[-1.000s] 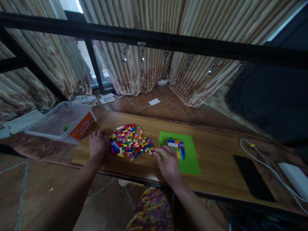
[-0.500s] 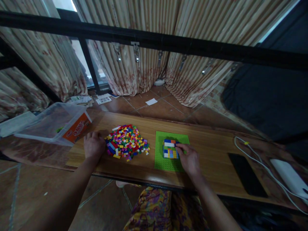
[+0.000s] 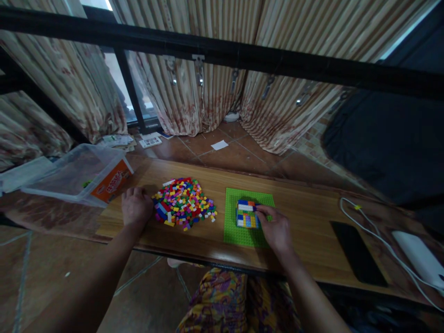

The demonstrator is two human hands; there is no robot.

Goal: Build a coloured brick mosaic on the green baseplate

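Observation:
A small block structure (image 3: 247, 221) of blue, white, yellow and orange toy bricks stands on a green studded baseplate (image 3: 232, 238). At its right side my right hand (image 3: 277, 229) is closed, thumb and forefinger pinching a small dark blue or purple toy brick (image 3: 255, 208) against the upper layer. My left hand (image 3: 136, 206) rests on the wooden board, fingers curled, at the left edge of a pile of loose multicoloured toy bricks (image 3: 185, 201). Whatever its fingers may hold is hidden.
A clear plastic tub (image 3: 79, 173) with an orange label stands left of the board (image 3: 301, 249). On the right lie a black phone-like slab (image 3: 358, 253), a white cable (image 3: 376, 231) and a white power strip or similar block (image 3: 418, 256). A dark rail (image 3: 222, 48) crosses above.
The view has shifted slightly. My right hand stays pinched at the structure's upper right, with hardly any movement. My left hand keeps its place beside the pile.

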